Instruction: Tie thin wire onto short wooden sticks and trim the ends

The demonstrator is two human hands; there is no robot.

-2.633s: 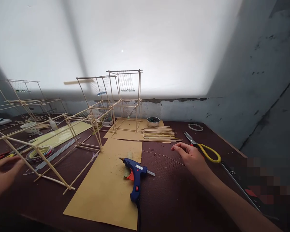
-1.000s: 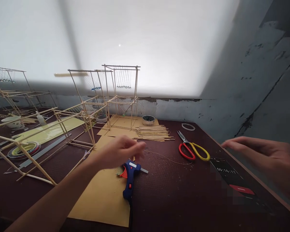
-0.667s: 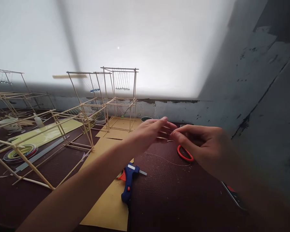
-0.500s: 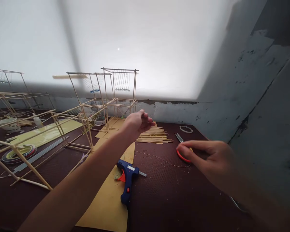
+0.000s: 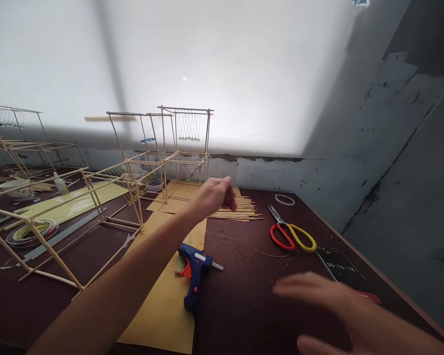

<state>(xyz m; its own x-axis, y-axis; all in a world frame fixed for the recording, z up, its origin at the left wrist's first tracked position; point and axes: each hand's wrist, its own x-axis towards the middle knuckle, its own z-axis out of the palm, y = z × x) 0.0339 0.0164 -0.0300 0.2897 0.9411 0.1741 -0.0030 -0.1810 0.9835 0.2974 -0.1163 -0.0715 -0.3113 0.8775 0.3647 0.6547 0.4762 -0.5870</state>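
Observation:
My left hand [image 5: 217,194] reaches forward over the bundle of thin bamboo sticks [image 5: 240,211], its fingers curled and closed. Whatever they may hold is hidden behind the hand. At the lower right, my right hand [image 5: 329,305] is blurred, its thumb apart from its fingers and nothing between them. Scissors [image 5: 279,222] with one red and one yellow handle lie just beyond it. A thin string [image 5: 244,242] trails across the dark table from the sticks toward the scissors. Below my left forearm lies a blue glue gun [image 5: 197,273], partly on brown cardboard [image 5: 163,315].
Stick frames with hanging glass beads [image 5: 188,139] stand at the back and left. A tape ring [image 5: 284,199] lies behind the scissors. A phone [image 5: 342,267] showing a timer rests at the right edge. Left are a white bowl [image 5: 17,190] and ribbon spools [image 5: 33,232].
My right hand has moved back toward me from the scissors and spread, uncovering the scissors and phone. My left hand has turned slightly and stays over the sticks.

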